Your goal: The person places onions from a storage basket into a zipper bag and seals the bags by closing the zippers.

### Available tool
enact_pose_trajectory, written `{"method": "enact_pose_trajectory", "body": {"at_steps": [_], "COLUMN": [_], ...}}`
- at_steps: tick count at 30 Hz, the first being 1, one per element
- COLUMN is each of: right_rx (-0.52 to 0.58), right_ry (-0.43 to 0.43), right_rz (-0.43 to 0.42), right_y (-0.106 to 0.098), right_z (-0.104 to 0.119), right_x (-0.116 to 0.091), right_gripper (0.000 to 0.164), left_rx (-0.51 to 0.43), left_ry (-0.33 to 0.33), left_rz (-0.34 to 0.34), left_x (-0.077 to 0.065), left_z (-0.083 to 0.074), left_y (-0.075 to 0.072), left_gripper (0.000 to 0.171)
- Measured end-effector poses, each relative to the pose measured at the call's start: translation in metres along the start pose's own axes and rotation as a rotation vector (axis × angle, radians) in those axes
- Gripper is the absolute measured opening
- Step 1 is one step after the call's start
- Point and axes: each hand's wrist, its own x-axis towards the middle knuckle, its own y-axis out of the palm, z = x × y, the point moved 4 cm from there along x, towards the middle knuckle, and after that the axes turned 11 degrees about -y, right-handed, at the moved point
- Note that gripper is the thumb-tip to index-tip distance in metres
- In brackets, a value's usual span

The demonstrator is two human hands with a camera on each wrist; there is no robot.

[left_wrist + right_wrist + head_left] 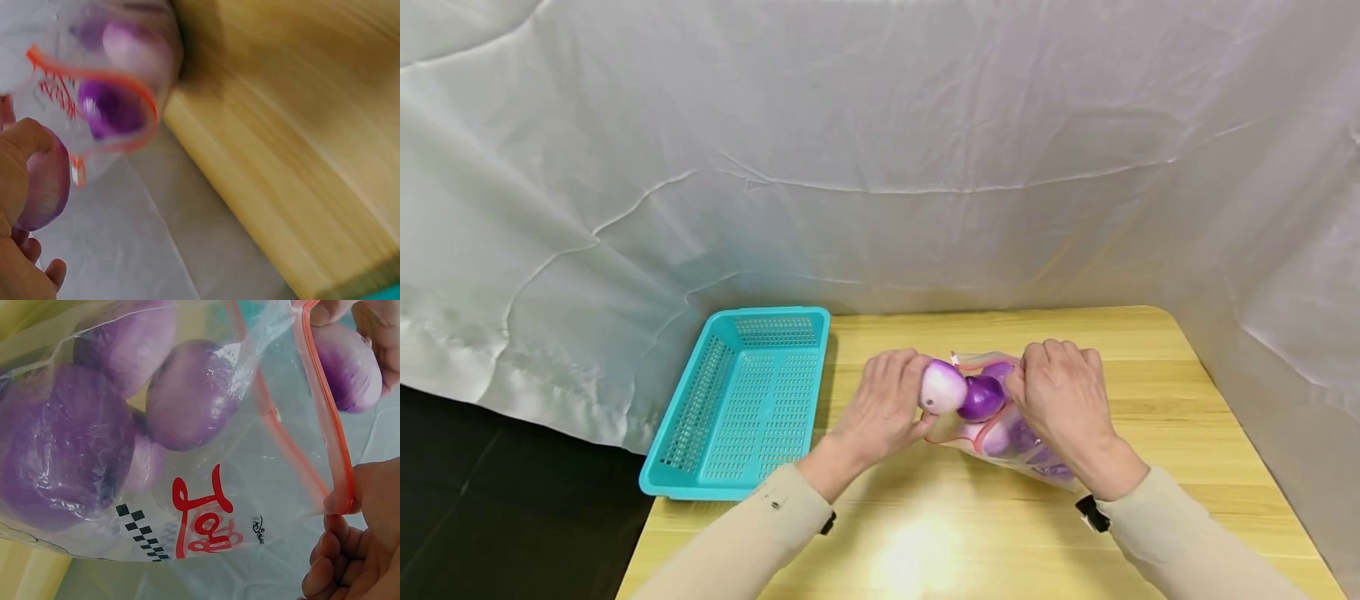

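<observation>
My left hand (pixel 883 408) grips a purple-and-white onion (pixel 943 387) between thumb and fingers, just outside the mouth of a clear zip bag (pixel 281 506) with an orange-red zip edge. In the right wrist view that onion (pixel 350 372) sits beyond the zip rim. My right hand (pixel 1063 404) pinches the rim of the bag, whose mouth gapes toward the left hand. Several purple onions (pixel 190 394) lie inside the bag. A darker, glossy onion (pixel 982 398) is near the mouth. In the left wrist view the bag and its contents are blurred.
A turquoise plastic basket (pixel 767 408) with perforated walls stands at the table's left, nothing in it. The wooden table (pixel 1180 467) reaches right and front. Pale sheeting (pixel 880 167) hangs behind and at the sides.
</observation>
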Motion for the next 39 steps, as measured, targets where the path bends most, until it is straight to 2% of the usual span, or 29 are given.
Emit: {"method": "enact_pose_trajectory", "body": {"at_steps": [3,7,15,20,26,30,34,39], "right_rx": [0.003,0.008,0.000,0.001,0.003,0.005,0.020,0.029], "right_ry": [-0.006,-0.008,0.013,0.016,0.007,0.003,0.026,0.025], "right_rz": [-0.006,0.000,0.043,0.055,0.039,0.028,0.048,0.039], "right_y": [0.000,0.001,0.002,0.003,0.005,0.004,0.003,0.000], "right_z": [0.001,0.002,0.004,0.006,0.007,0.005,0.003,0.001], "right_x": [0.000,-0.001,-0.002,-0.004,-0.005,-0.006,-0.006,-0.006], "right_gripper": [0.024,0.024,0.023,0.026,0.026,0.025,0.023,0.022], "left_rx": [0.005,0.026,0.011,0.022,-0.016,-0.019,-0.037,-0.061], "left_ry": [0.041,0.095,0.186,0.256,0.285,0.305,0.302,0.224], "left_rz": [0.045,0.076,0.166,0.197,0.158,0.110,0.069,0.002], "left_x": [0.003,0.008,0.016,0.020,0.021,0.017,0.013,0.013], "left_z": [-0.017,-0.032,-0.045,-0.054,-0.062,-0.061,-0.054,-0.035], "left_y": [0.010,0.020,0.032,0.037,0.045,0.048,0.047,0.042], "left_gripper": [0.078,0.082,0.080,0.075,0.051,0.045,0.041,0.024]}}
